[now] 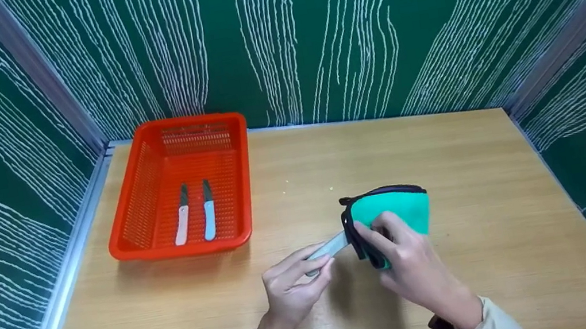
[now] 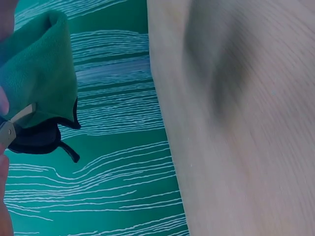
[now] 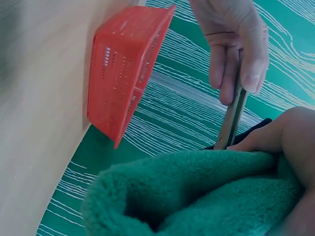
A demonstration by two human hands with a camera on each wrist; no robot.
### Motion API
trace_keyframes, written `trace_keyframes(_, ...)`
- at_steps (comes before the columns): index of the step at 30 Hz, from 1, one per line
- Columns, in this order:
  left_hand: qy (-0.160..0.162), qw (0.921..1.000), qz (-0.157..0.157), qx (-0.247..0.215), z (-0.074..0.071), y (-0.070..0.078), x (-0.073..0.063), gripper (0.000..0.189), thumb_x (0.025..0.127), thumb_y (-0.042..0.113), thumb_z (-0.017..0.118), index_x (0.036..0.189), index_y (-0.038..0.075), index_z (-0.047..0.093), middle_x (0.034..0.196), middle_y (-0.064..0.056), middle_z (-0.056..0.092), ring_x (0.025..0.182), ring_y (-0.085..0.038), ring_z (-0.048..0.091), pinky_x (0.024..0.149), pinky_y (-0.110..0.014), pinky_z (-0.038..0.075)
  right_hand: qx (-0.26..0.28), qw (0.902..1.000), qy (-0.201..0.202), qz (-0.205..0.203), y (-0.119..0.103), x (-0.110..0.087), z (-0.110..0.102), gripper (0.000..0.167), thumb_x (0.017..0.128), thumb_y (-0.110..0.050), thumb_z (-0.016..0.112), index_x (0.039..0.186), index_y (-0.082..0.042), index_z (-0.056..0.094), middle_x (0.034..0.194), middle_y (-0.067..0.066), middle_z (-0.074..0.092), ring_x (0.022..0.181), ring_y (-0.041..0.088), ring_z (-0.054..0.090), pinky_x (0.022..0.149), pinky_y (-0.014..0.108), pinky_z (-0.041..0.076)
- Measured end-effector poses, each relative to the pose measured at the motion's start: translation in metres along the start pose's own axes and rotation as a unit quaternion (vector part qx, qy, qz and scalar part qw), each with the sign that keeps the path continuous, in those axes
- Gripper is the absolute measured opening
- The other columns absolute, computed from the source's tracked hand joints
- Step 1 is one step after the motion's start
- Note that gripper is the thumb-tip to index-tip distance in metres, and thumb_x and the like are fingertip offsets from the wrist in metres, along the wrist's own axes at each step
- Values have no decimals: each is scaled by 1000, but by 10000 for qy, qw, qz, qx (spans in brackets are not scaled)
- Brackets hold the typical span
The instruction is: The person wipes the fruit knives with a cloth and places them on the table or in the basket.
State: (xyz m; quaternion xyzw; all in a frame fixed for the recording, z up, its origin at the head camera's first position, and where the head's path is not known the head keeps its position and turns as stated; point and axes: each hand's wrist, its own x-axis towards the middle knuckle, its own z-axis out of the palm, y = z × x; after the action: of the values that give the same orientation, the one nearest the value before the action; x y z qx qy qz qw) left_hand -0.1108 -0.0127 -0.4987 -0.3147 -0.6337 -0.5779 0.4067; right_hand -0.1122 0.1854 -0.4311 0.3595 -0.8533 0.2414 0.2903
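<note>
My left hand [image 1: 292, 285] pinches the pale grey handle of a small knife [image 1: 333, 245] between thumb and fingers. A green fleecy cloth with black edging [image 1: 397, 208] is bunched up in my right hand [image 1: 416, 260], at the blade end of the knife. In the left wrist view, a short stretch of the blade [image 2: 24, 113] shows against the cloth [image 2: 47, 73]. The right wrist view has the folded cloth [image 3: 192, 187] up close, with the knife handle [image 3: 231, 118] running up from it to my left hand [image 3: 238, 34]. Both hands are above the table.
An orange-red plastic basket [image 1: 248, 194] stands on the wooden table [image 1: 292, 159] at the left. Inside lie a pink-handled knife [image 1: 182, 226] and a blue-handled knife [image 1: 210, 221], side by side. Green panels with white wavy lines [image 1: 268, 34] enclose the table's back and sides.
</note>
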Motion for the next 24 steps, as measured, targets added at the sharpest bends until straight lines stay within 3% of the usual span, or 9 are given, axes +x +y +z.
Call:
trace_keyframes(8, 88, 9998, -73, -131, -1, 18, 16, 17, 71, -11, 73, 86, -6, 72, 89, -22, 70, 77, -25, 70, 68, -28, 58, -100, 9999, -36, 23, 7, -3, -1, 57, 55, 19, 64, 108, 0, 70, 88, 11, 49, 76, 22, 47, 51, 30, 47)
trace_keyframes(15, 181, 9997, -4, -166, -3, 23, 23, 21, 64, -18, 72, 82, -7, 72, 84, -22, 69, 72, -26, 69, 63, -25, 58, -311, 9993, -36, 186, 31, -12, 1, 62, 49, 22, 57, 108, 3, 69, 89, 13, 48, 71, 22, 50, 54, 31, 53)
trace_keyframes(21, 246, 9995, -45, -183, -8, 24, 24, 21, 64, -18, 72, 82, -8, 71, 84, -23, 69, 73, -27, 70, 64, -27, 58, -196, 9929, 371, 1110, 61, -18, -5, 55, 54, 23, 54, 103, 3, 71, 85, 10, 51, 67, 18, 52, 51, 29, 51)
trace_keyframes(24, 239, 9996, -51, -173, -10, 23, 28, 22, 64, -18, 72, 83, -8, 71, 84, -23, 69, 73, -27, 70, 64, -27, 58, -19, 9852, 695, 1569, 72, -19, -11, 47, 60, 24, 57, 99, 2, 73, 82, 8, 52, 68, 15, 50, 55, 20, 46)
